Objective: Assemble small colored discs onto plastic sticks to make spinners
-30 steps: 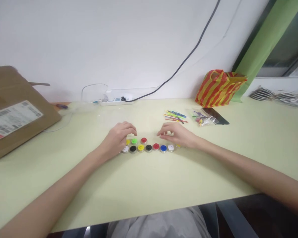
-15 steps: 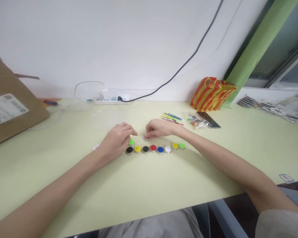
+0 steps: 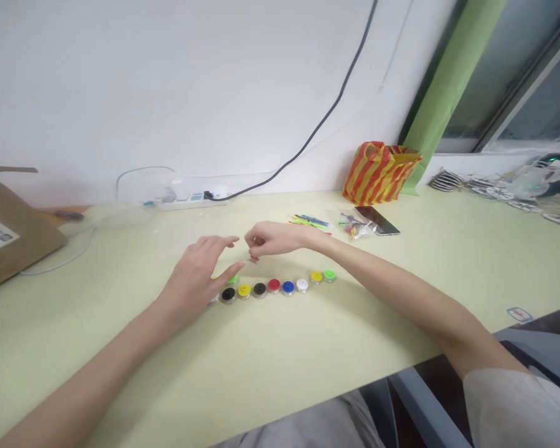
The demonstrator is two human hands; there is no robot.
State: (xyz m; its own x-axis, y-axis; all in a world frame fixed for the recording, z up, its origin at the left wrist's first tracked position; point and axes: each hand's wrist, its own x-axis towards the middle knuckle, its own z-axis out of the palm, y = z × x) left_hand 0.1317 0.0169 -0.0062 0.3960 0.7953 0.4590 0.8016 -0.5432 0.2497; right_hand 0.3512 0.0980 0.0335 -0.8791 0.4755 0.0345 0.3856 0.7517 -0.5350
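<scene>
A row of small round pots with coloured lids runs across the pale green table (image 3: 280,348). Among them are a black-lidded pot (image 3: 228,294), a yellow one (image 3: 244,290), a red one (image 3: 274,285), a blue one (image 3: 288,287) and a white one (image 3: 302,285). My left hand (image 3: 198,270) is over the row's left end, thumb and fingers apart, holding nothing. It partly covers a green-lidded pot (image 3: 233,279). Behind the row, my right hand (image 3: 270,238) pinches a red-lidded pot (image 3: 254,259), mostly hidden under its fingers.
Thin coloured strips (image 3: 310,221), a clear bag of small pieces (image 3: 357,225) and a dark tablet (image 3: 378,221) lie behind my right forearm. Further back are a striped bag (image 3: 380,173) and a power strip (image 3: 193,200). A cardboard box (image 3: 25,230) stands at the left.
My left hand has opened, its thumb spreading away from the fingers. The red-lidded pot has moved left with my right hand, nearer my left hand. The camera view has shifted to the right.
</scene>
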